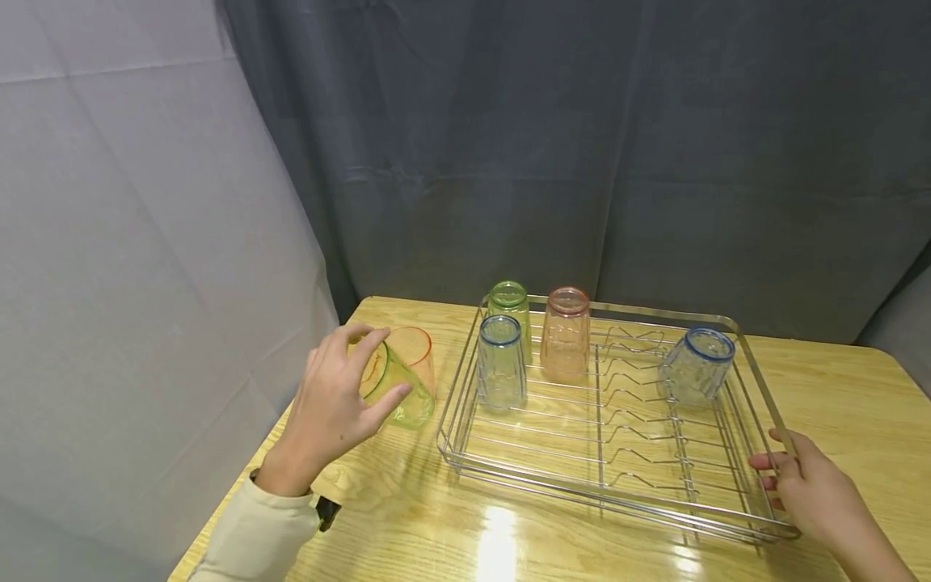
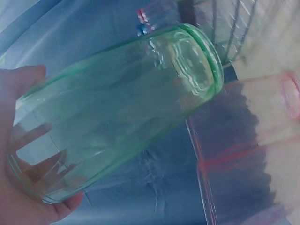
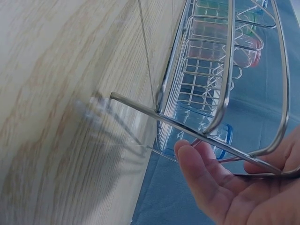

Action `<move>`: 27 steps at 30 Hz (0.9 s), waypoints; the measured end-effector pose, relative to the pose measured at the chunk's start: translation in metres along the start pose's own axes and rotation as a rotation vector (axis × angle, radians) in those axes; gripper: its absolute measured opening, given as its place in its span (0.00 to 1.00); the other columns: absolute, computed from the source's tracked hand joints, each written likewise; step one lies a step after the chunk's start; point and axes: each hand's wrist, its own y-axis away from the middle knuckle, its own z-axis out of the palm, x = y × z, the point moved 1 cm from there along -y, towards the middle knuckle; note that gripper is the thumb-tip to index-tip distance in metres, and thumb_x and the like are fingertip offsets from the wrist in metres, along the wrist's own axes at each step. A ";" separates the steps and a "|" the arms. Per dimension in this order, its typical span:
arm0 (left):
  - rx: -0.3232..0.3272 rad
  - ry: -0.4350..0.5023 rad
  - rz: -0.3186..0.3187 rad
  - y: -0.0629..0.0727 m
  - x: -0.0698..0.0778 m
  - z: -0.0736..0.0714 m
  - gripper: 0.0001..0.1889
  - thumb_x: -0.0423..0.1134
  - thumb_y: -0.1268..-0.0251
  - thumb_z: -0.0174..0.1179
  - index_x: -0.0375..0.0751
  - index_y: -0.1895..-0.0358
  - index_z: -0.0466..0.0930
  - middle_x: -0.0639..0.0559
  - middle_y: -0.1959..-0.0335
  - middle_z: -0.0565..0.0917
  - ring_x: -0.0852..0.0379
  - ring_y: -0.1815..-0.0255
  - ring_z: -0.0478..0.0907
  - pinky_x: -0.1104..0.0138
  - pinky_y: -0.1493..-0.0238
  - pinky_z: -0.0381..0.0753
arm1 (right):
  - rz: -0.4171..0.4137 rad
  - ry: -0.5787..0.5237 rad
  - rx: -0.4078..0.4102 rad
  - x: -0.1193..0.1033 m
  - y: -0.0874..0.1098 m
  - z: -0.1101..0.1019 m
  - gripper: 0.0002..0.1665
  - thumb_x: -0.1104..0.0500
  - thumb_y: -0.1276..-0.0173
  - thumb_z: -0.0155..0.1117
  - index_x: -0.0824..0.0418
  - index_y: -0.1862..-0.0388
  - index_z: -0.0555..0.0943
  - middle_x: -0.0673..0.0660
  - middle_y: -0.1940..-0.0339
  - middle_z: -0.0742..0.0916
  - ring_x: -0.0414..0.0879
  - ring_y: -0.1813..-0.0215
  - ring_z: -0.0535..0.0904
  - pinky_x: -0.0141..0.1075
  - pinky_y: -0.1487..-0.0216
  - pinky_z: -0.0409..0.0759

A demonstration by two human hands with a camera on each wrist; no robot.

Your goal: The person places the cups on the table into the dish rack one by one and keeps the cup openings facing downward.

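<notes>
My left hand (image 1: 338, 396) holds a green drinking glass (image 1: 410, 404) near its rim, thumb on one side and fingers on the other. The glass lies tilted, its thick base (image 2: 199, 63) pointing away from the palm. Just behind it, on the table, is an orange-rimmed glass (image 1: 422, 339); the left wrist view has two pinkish glasses (image 2: 253, 154) beside the green one. With curled fingers, my right hand (image 1: 818, 485) grips the right side of a metal wire dish rack (image 1: 655, 314). That rail (image 3: 194, 133) crosses in front of its fingertips in the right wrist view.
In the rack's left part, a green glass (image 1: 509, 299), a blue one (image 1: 502, 372) and a pink-orange one (image 1: 566, 343) stand with thick rings uppermost. Another blue glass (image 1: 694, 376) leans at the back right. Dark curtain (image 1: 473, 162) hangs behind the wooden table (image 1: 385, 501).
</notes>
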 end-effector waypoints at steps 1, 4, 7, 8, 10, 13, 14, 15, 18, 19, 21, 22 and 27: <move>0.013 0.024 -0.001 -0.001 0.001 0.000 0.36 0.50 0.50 0.74 0.42 0.37 0.75 0.40 0.44 0.76 0.41 0.47 0.76 0.51 0.55 0.72 | 0.001 -0.001 -0.001 0.000 0.000 0.000 0.32 0.64 0.21 0.18 0.86 0.28 0.41 0.81 0.43 0.77 0.34 0.67 0.78 0.34 0.69 0.81; 0.040 0.105 -0.011 -0.005 0.005 0.000 0.35 0.48 0.50 0.74 0.40 0.37 0.74 0.40 0.44 0.75 0.41 0.45 0.75 0.48 0.49 0.72 | 0.002 -0.008 -0.001 -0.001 0.001 -0.001 0.32 0.64 0.21 0.18 0.86 0.28 0.41 0.81 0.42 0.77 0.33 0.67 0.78 0.34 0.68 0.81; 0.058 0.183 -0.022 -0.008 0.010 0.002 0.36 0.46 0.50 0.74 0.38 0.36 0.74 0.40 0.43 0.75 0.42 0.42 0.73 0.45 0.43 0.70 | -0.001 -0.003 -0.002 0.000 0.001 -0.001 0.32 0.63 0.21 0.18 0.86 0.27 0.41 0.81 0.42 0.77 0.33 0.67 0.78 0.34 0.68 0.82; 0.062 0.202 -0.026 -0.008 0.012 0.002 0.35 0.46 0.50 0.74 0.39 0.36 0.74 0.41 0.42 0.75 0.43 0.41 0.73 0.46 0.42 0.70 | -0.001 -0.003 -0.002 0.000 0.002 -0.001 0.32 0.63 0.21 0.18 0.86 0.27 0.41 0.81 0.41 0.77 0.33 0.67 0.78 0.34 0.68 0.82; 0.069 0.231 -0.032 -0.010 0.016 0.003 0.35 0.45 0.50 0.74 0.39 0.36 0.74 0.41 0.42 0.75 0.44 0.41 0.73 0.47 0.42 0.71 | 0.005 -0.003 -0.006 0.000 0.002 -0.001 0.32 0.63 0.21 0.18 0.85 0.27 0.40 0.81 0.41 0.77 0.32 0.67 0.77 0.34 0.68 0.82; 0.082 0.266 -0.046 -0.014 0.022 0.007 0.34 0.46 0.49 0.73 0.40 0.37 0.75 0.42 0.42 0.75 0.45 0.41 0.73 0.50 0.42 0.72 | 0.014 -0.006 -0.007 0.000 0.001 -0.001 0.32 0.63 0.21 0.18 0.85 0.27 0.40 0.80 0.41 0.77 0.32 0.67 0.77 0.35 0.68 0.81; 0.087 0.276 -0.054 -0.016 0.025 0.008 0.33 0.46 0.49 0.73 0.40 0.37 0.75 0.42 0.42 0.76 0.46 0.41 0.73 0.51 0.42 0.72 | 0.017 -0.008 -0.008 0.000 0.001 -0.001 0.32 0.64 0.21 0.18 0.85 0.27 0.40 0.81 0.41 0.77 0.32 0.67 0.77 0.35 0.68 0.81; 0.096 0.288 -0.060 -0.017 0.027 0.010 0.33 0.45 0.49 0.73 0.40 0.37 0.75 0.42 0.42 0.76 0.46 0.41 0.73 0.51 0.42 0.72 | 0.019 -0.009 -0.008 0.000 0.001 -0.001 0.32 0.64 0.21 0.18 0.85 0.27 0.40 0.80 0.42 0.77 0.32 0.67 0.77 0.35 0.68 0.81; 0.138 0.316 -0.072 -0.023 0.035 0.017 0.32 0.45 0.49 0.73 0.39 0.38 0.76 0.42 0.44 0.76 0.45 0.42 0.74 0.51 0.42 0.73 | 0.020 -0.011 -0.006 0.000 0.001 -0.001 0.32 0.63 0.21 0.18 0.85 0.27 0.40 0.81 0.42 0.77 0.33 0.67 0.77 0.35 0.69 0.81; 0.157 0.326 -0.073 -0.025 0.038 0.020 0.32 0.44 0.49 0.73 0.39 0.39 0.76 0.42 0.44 0.77 0.45 0.42 0.74 0.51 0.42 0.74 | 0.019 -0.011 -0.006 0.000 0.000 -0.001 0.32 0.63 0.21 0.18 0.85 0.27 0.40 0.81 0.42 0.77 0.33 0.67 0.77 0.35 0.69 0.81; 0.187 0.348 -0.071 -0.029 0.045 0.026 0.32 0.44 0.48 0.73 0.39 0.39 0.76 0.41 0.44 0.77 0.45 0.42 0.75 0.51 0.42 0.75 | 0.020 -0.014 -0.009 -0.001 0.000 -0.001 0.32 0.63 0.21 0.18 0.85 0.27 0.40 0.81 0.42 0.77 0.33 0.67 0.77 0.35 0.69 0.81; 0.199 0.360 -0.071 -0.031 0.049 0.028 0.31 0.44 0.48 0.73 0.39 0.39 0.76 0.42 0.44 0.77 0.45 0.41 0.75 0.51 0.42 0.75 | 0.018 -0.015 -0.009 -0.001 0.000 -0.001 0.32 0.63 0.21 0.18 0.85 0.27 0.40 0.81 0.42 0.77 0.33 0.67 0.77 0.35 0.69 0.81; 0.215 0.426 -0.073 -0.042 0.069 0.042 0.31 0.46 0.46 0.71 0.38 0.39 0.76 0.42 0.43 0.76 0.46 0.39 0.74 0.52 0.37 0.74 | 0.008 -0.021 -0.005 -0.001 0.001 -0.001 0.32 0.63 0.21 0.17 0.86 0.27 0.39 0.82 0.43 0.77 0.34 0.67 0.77 0.35 0.69 0.81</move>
